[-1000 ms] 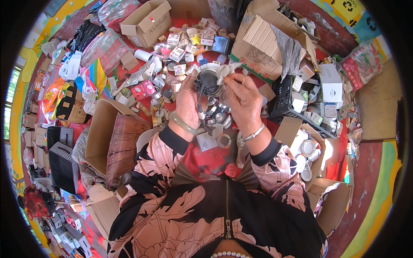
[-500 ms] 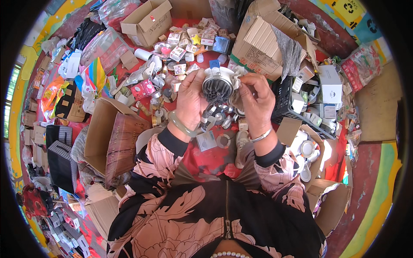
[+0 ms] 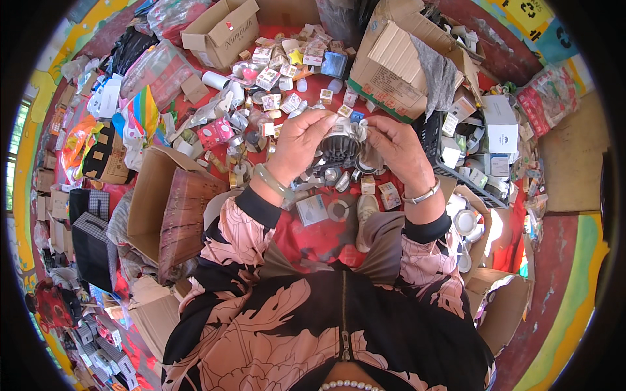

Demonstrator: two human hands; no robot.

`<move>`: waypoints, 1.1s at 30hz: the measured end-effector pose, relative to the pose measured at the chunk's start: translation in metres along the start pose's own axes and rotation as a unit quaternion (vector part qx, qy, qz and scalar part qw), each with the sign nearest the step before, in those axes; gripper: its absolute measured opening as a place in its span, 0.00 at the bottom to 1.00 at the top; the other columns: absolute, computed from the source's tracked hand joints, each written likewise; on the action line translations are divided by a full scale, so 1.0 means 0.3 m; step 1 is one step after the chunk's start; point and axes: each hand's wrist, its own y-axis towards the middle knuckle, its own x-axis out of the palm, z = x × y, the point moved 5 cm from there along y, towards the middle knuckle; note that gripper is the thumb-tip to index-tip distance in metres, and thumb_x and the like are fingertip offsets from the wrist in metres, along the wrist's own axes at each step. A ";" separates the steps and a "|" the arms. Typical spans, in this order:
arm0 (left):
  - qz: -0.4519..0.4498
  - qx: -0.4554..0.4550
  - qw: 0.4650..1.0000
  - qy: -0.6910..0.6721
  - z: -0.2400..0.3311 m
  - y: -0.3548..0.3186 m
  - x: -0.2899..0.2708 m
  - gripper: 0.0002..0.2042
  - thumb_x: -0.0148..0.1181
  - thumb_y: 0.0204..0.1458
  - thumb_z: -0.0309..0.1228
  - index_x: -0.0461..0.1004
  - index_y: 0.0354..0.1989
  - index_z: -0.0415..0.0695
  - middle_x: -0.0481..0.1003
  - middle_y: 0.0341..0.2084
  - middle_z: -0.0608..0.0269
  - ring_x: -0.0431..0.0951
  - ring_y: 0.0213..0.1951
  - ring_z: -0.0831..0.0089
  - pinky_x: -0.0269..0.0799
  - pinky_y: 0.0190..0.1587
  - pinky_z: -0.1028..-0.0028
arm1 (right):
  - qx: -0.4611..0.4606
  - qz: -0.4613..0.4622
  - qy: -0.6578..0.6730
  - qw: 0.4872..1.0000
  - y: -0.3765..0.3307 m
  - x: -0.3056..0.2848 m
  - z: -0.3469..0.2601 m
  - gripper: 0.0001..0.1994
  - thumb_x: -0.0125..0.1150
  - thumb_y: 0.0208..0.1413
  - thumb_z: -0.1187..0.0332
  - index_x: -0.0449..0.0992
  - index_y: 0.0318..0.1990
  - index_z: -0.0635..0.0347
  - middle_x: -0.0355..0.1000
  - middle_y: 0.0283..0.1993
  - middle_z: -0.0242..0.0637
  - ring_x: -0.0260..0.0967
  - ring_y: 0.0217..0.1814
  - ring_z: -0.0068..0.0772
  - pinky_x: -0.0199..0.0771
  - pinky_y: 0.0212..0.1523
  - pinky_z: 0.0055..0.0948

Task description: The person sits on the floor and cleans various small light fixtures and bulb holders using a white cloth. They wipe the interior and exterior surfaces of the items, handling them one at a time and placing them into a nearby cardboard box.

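A round light fitting [image 3: 340, 149] with dark cooling fins and a pale rim hangs between my hands, its finned side toward me. My left hand [image 3: 298, 144] is closed, thumb and fingers pinching at the upper left of the fitting. My right hand [image 3: 403, 155] is closed too, its fingertips pinching a crumpled greyish wrapping [image 3: 372, 158], cloth or thin plastic, which lies against the fitting's right side. The exact grip of the left fingertips is partly hidden. Beneath the hands lie several small metal lamp parts [image 3: 332, 176].
Small printed boxes [image 3: 267, 79] are heaped ahead on the red floor covering. A cardboard box [image 3: 153, 205] stands at my left. On the right are a black crate [image 3: 427, 140] of mixed parts and a carton [image 3: 479, 244] of round white fittings. A large carton [image 3: 391, 72] tilts behind.
The fitting has moved slightly right and down. My left fingers have shifted from its side to its top edge; my right hand has moved lower, still pinching the wrapping.
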 end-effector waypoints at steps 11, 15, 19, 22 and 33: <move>0.150 -0.022 0.977 0.151 -0.222 -0.015 0.105 0.17 0.39 0.58 0.40 0.68 0.45 0.42 0.69 0.37 0.65 0.66 0.38 0.77 0.61 0.44 0.78 | 0.193 0.201 0.436 0.856 0.089 0.139 0.510 0.08 0.44 0.56 0.70 0.70 0.31 0.61 0.70 0.28 0.35 0.68 0.27 0.29 0.70 0.28 0.27; 0.293 -0.012 0.915 -0.278 -0.123 0.038 -0.151 0.13 0.46 0.56 0.37 0.71 0.31 0.41 0.73 0.37 0.60 0.66 0.49 0.73 0.55 0.53 0.73 | 0.107 0.175 0.436 0.876 0.157 -0.068 0.398 0.06 0.45 0.53 0.75 0.70 0.33 0.63 0.71 0.27 0.36 0.70 0.28 0.29 0.72 0.28 0.26; 0.278 -0.047 0.901 -0.329 -0.106 0.015 -0.197 0.11 0.51 0.54 0.34 0.70 0.23 0.42 0.75 0.32 0.60 0.72 0.39 0.73 0.62 0.46 0.71 | 0.220 0.139 0.456 0.851 0.112 -0.126 0.653 0.06 0.45 0.52 0.77 0.70 0.32 0.64 0.72 0.30 0.38 0.70 0.28 0.29 0.74 0.29 0.30; 0.275 -0.063 0.897 -0.340 -0.071 0.016 -0.171 0.10 0.52 0.53 0.32 0.69 0.23 0.41 0.75 0.29 0.56 0.74 0.37 0.70 0.65 0.42 0.72 | 0.290 0.049 0.240 0.925 0.063 -0.012 0.657 0.04 0.48 0.49 0.75 0.70 0.29 0.60 0.72 0.28 0.38 0.67 0.20 0.25 0.68 0.22 0.23; 0.199 -0.103 0.896 -0.384 -0.053 -0.005 -0.156 0.11 0.49 0.54 0.35 0.70 0.23 0.45 0.75 0.27 0.60 0.74 0.37 0.68 0.66 0.44 0.70 | 0.224 -0.520 -0.488 0.664 -0.406 0.338 1.012 0.19 0.62 0.39 0.54 0.77 0.35 0.58 0.74 0.37 0.43 0.72 0.37 0.42 0.72 0.36 0.39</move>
